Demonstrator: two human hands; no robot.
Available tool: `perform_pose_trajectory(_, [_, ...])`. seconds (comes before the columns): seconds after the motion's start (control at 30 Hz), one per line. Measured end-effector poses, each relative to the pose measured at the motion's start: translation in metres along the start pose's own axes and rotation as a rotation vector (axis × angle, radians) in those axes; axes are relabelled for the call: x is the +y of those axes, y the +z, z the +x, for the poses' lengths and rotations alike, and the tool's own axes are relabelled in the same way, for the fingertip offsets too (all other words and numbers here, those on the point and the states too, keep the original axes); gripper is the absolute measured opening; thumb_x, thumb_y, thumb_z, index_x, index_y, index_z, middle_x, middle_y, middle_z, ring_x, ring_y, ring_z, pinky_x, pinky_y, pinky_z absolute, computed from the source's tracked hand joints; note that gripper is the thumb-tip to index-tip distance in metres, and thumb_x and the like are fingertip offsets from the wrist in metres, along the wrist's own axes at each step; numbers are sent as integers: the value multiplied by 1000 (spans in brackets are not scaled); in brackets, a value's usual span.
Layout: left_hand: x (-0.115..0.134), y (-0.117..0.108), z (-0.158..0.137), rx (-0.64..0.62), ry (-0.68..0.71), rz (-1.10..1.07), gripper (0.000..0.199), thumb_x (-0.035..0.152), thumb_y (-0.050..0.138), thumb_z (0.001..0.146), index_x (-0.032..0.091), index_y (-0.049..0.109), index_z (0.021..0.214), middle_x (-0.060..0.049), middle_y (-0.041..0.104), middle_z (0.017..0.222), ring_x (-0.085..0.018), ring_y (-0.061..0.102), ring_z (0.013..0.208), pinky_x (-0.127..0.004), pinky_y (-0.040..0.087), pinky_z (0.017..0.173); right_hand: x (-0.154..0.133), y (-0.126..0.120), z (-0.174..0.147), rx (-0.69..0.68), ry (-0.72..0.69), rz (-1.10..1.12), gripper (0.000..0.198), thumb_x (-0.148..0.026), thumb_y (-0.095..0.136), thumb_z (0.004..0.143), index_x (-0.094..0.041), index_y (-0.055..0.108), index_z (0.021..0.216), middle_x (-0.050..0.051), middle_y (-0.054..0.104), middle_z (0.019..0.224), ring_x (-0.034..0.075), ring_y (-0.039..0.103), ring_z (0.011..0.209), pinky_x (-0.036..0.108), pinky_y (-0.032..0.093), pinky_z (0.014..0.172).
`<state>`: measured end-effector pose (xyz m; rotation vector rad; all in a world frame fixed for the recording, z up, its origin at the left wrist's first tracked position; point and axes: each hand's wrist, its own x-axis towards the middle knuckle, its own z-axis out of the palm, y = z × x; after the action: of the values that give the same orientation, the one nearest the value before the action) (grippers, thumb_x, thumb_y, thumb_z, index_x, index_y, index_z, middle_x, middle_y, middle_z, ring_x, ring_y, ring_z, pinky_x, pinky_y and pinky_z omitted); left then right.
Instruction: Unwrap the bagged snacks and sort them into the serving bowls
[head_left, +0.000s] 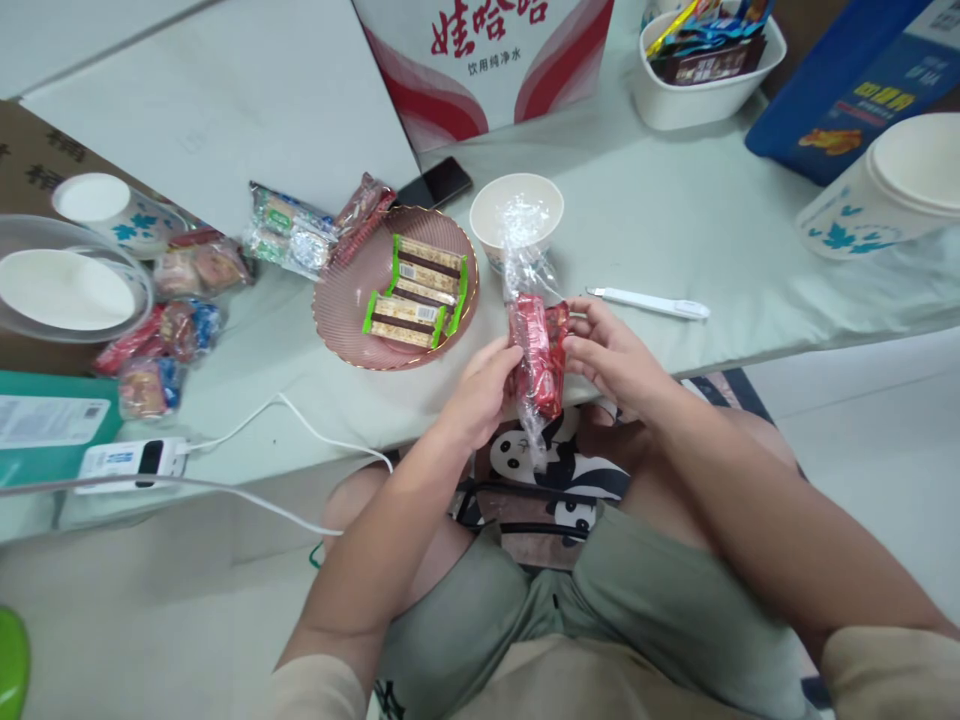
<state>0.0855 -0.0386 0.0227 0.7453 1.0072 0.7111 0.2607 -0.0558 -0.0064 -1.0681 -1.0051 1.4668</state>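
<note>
Between my two hands, over the table's front edge, are red snack packets [535, 345] inside a clear plastic wrapper [535, 425]. My left hand [484, 390] grips the wrapped packets from the left, thumb on top. On the other side, the fingers of my right hand [606, 350] pinch the right edge of a red packet. Behind them stands a white paper bowl [517, 205] with crumpled clear plastic in it. A pink ribbed plate [345, 310] with a gold rim, left of the bowl, carries several green-ended snack bars [409, 318].
A white utility knife [651, 303] lies right of my right hand. Behind the plate are a phone [435, 184] and bagged snacks [292, 230]. Paper cups [870, 205] and a white container [709, 95] stand to the right. A white cable [322, 430] crosses the front left edge.
</note>
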Motion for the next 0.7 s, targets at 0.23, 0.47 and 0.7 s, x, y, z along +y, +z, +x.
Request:
perform_pose_trajectory(0.23, [-1, 0, 5, -19, 128, 118, 23, 23, 68, 77, 16, 70, 98, -1, 72, 93, -14, 64, 85, -24, 50, 77, -1, 6, -2, -36, 65, -74, 24, -35, 72, 81, -24, 62, 99, 2, 70, 99, 18, 66, 88, 34, 58, 76])
perform_pose_trajectory(0.47, [2, -7, 5, -99, 39, 68, 34, 34, 78, 74, 16, 70, 101, -3, 74, 93, -13, 64, 77, -26, 51, 71, -9, 9, -5, -30, 203, 139, 38, -37, 74, 80, -26, 56, 111, -4, 67, 80, 12, 61, 61, 25, 52, 52])
perform_pose_trajectory(0.7, [-2, -6, 2, -118, 103, 50, 41, 40, 80, 72, 19, 62, 102, -2, 70, 99, -15, 65, 86, -29, 50, 77, -5, 3, -5, -145, 92, -101, 41, -42, 80, 76, -25, 58, 107, 4, 64, 110, 17, 65, 84, 31, 58, 65])
